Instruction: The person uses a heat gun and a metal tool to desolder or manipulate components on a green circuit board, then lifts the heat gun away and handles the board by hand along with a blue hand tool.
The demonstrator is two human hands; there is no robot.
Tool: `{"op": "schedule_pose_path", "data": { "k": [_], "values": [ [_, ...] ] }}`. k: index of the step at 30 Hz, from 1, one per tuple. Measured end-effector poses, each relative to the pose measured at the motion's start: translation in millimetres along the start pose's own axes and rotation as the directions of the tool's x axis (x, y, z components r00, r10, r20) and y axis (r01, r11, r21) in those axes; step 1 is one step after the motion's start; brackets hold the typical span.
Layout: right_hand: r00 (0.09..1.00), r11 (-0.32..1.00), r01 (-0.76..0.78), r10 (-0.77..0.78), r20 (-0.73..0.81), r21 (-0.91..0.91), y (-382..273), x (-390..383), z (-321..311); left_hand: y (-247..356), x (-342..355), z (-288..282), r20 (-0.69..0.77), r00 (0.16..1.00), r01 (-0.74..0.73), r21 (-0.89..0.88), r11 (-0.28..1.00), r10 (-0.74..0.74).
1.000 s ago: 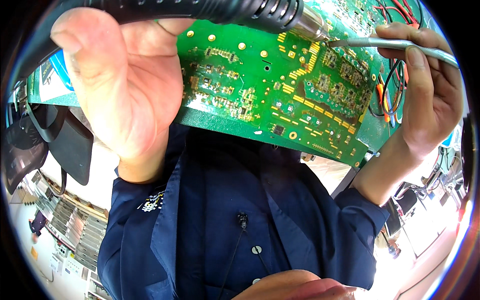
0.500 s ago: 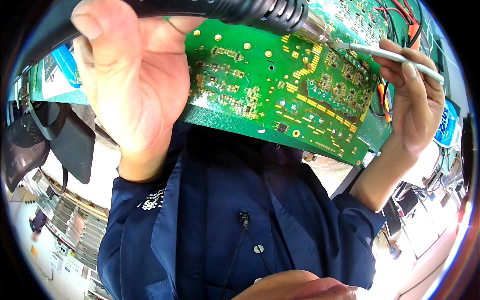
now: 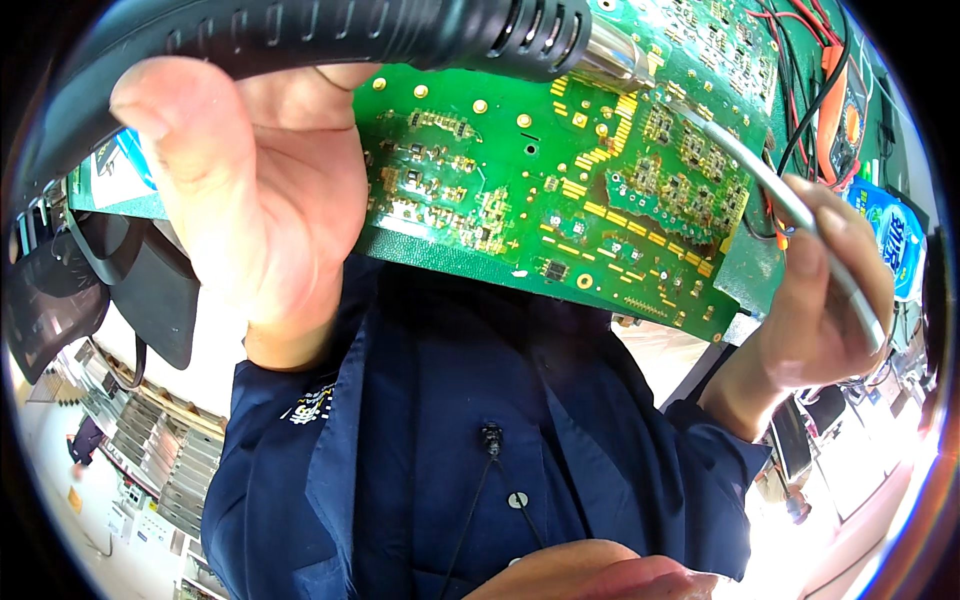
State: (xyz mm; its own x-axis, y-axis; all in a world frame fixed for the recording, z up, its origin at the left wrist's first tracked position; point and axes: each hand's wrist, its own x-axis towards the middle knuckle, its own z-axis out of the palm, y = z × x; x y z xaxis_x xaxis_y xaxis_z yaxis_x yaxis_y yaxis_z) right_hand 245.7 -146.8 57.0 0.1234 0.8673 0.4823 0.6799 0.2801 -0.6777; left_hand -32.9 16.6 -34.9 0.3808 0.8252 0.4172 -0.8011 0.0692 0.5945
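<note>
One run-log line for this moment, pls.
left hand: holds black tool, nozzle over board | right hand: holds thin tool, tip near nozzle, board contact unclear | right of board: orange meter

The circuit board [image 3: 450,120] lies on the table [image 3: 755,275], just beyond the person's jacket [image 3: 440,400]. Over its left part is the left hand [image 3: 265,195] with the heat gun [image 3: 400,30], whose nozzle sits near the tip of the hand tool [image 3: 755,165] in the right hand [image 3: 825,290]. Right of the board lie cables [image 3: 788,60], then a meter [image 3: 848,130], with a packet [image 3: 893,240] nearer the person.
</note>
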Motion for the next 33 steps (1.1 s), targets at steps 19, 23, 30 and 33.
{"op": "schedule_pose_path", "data": {
  "k": [19,23,30,33],
  "values": [
    [0.908,0.886,0.335,-0.213,0.361,-0.321,-44.4,4.6,19.9,3.6,6.1,-1.9,0.023,1.000,0.020,0.016,1.000,-0.021],
    [0.929,0.898,0.288,-0.176,0.326,-0.334,-44.1,1.8,22.2,3.9,5.4,-2.8,0.030,0.999,0.024,0.023,0.999,-0.025],
    [0.939,0.909,0.237,-0.124,0.320,-0.343,-47.0,2.6,26.9,4.0,4.7,-5.6,0.039,0.999,0.028,0.026,0.999,-0.029],
    [0.938,0.910,0.244,-0.133,0.320,-0.336,-44.3,4.9,25.0,3.7,6.1,-5.8,0.045,0.999,0.031,0.017,0.999,-0.032]
  ]
}}
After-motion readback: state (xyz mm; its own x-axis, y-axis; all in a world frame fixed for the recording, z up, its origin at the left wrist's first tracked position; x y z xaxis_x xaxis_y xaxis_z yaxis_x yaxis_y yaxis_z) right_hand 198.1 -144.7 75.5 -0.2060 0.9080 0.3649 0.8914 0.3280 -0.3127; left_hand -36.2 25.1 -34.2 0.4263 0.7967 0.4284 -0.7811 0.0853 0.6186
